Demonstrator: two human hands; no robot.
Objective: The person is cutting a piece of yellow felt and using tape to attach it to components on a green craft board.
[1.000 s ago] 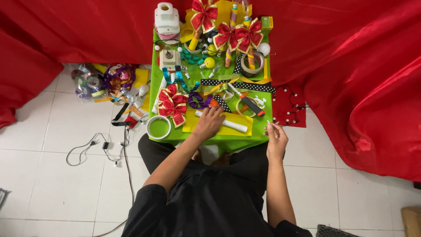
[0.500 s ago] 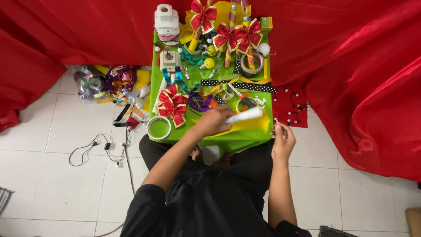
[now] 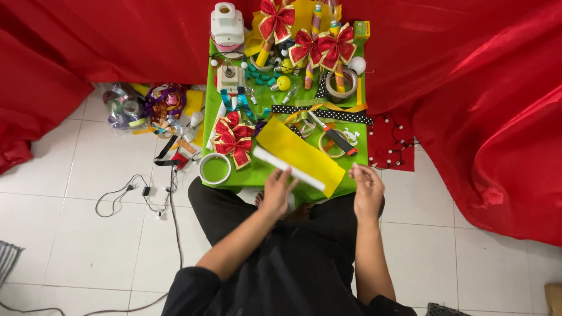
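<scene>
I sit before a small green table [image 3: 363, 153] crowded with craft things. My left hand [image 3: 277, 187] holds a white tube [image 3: 288, 168] at the table's near edge, lying slantwise over a yellow sheet [image 3: 300, 153]. My right hand [image 3: 367, 184] is at the near right corner, fingers curled beside the sheet's right end; whether it pinches the sheet I cannot tell. A red and gold bow [image 3: 233, 139] lies left of the sheet, with a roll of green tape [image 3: 215, 168] below it.
More red bows [image 3: 321, 47] on sticks, a tape ring [image 3: 342, 85], a dotted black ribbon [image 3: 328, 112], a cutter [image 3: 336, 136] and a white device [image 3: 227, 24] fill the table. Ribbon spools [image 3: 146, 107] and a cable [image 3: 137, 192] lie on the tiled floor at left. Red cloth [image 3: 486, 105] surrounds.
My left hand has lifted the white tube off the table and brought it nearer, across the yellow sheet, which now lies spread out. My right hand has stayed near the right corner.
</scene>
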